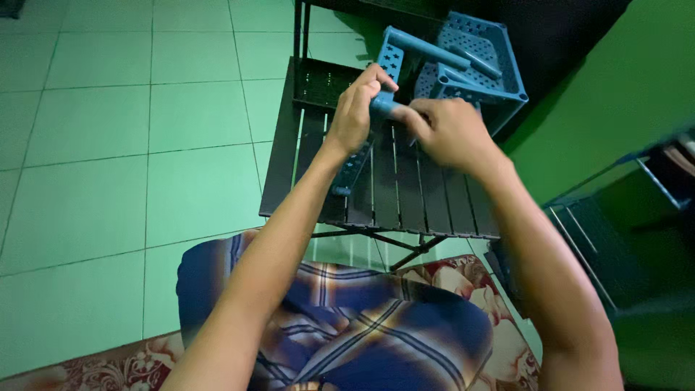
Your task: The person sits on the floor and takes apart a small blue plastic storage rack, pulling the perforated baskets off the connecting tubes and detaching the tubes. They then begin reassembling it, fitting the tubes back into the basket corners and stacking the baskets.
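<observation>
My left hand [358, 108] and my right hand [449, 130] meet over a low dark slatted table [391, 195]. Both grip a short blue plastic tube [384, 106] between them. The tube joins a blue perforated plastic panel [353, 168] that hangs down under my left hand toward the table top. Another blue tube [427, 49] and a star-punched panel [391, 58] rise just behind my hands.
A blue perforated plastic basket tray [481, 65] with loose tubes lies at the table's far right corner. Green floor tiles [108, 145] spread to the left. A green wall [615, 94] and a dark metal rack [615, 224] stand at right. My plaid cloth [340, 326] covers my lap.
</observation>
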Motion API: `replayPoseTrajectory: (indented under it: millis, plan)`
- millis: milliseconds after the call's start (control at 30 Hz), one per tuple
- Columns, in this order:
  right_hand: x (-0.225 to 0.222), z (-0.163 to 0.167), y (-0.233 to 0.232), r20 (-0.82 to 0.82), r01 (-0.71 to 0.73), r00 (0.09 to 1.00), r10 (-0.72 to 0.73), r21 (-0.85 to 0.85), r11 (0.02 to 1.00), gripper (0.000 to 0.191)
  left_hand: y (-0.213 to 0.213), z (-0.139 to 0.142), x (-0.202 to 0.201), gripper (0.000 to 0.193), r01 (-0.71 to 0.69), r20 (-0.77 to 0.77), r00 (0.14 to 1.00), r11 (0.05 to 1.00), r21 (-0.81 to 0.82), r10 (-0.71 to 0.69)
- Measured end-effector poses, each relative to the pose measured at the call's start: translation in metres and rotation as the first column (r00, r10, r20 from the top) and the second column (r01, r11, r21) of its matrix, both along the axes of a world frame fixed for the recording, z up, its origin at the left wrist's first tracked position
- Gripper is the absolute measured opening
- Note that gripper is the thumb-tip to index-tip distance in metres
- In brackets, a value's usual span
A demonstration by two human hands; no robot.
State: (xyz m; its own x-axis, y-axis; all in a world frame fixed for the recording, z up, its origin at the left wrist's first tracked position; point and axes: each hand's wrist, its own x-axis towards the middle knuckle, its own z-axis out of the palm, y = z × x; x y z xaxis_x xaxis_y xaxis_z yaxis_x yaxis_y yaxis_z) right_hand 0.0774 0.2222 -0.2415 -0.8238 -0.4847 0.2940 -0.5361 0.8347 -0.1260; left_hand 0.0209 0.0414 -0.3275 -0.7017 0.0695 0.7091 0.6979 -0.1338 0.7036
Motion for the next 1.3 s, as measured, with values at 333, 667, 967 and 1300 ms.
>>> replayPoseTrajectory:
  millis: [333,667,967,1300]
  plan:
    - [0.016,0.0,0.0,-0.166,0.014,0.986,-0.016,-0.01,1.0,0.035,-0.002,0.001,0.001,0.041,0.003,0.0,1.0,1.0,0.01,-0.003]
    - [0.029,0.002,-0.007,-0.288,-0.026,0.958,-0.004,-0.099,0.995,0.042,-0.001,0.003,0.002,0.043,-0.023,-0.006,1.0,0.999,-0.022,0.023]
    - [0.033,0.004,-0.001,-0.276,0.032,0.961,-0.033,-0.009,0.999,0.043,0.008,0.0,0.002,0.042,-0.008,0.04,0.999,0.999,-0.052,0.01]
    - [0.036,0.003,0.003,-0.198,0.052,0.978,-0.061,-0.053,0.997,0.05,0.01,0.0,0.003,0.042,-0.001,0.014,1.0,0.999,-0.039,0.002]
